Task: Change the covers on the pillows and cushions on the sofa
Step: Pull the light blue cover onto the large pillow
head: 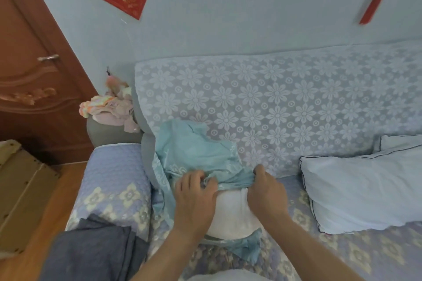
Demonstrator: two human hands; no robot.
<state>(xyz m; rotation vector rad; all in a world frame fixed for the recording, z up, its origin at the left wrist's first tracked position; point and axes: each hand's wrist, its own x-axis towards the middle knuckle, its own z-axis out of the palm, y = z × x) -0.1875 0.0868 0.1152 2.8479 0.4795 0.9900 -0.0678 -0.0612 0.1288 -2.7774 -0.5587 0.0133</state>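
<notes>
On the sofa [274,102] seat, against the floral-draped backrest, a white pillow [233,210] lies half inside a bunched turquoise cover [194,150]. The left hand [196,196] and right hand [267,191] both pinch the cover's edge, fingers curled. A pale blue pillow [365,189] lies just right; dark folded fabric [96,251] drapes the armrest.

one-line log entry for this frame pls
step: cover change | left hand: grips teal cover | right hand: grips cover edge | white pillow insert: partly exposed | on sofa
</notes>
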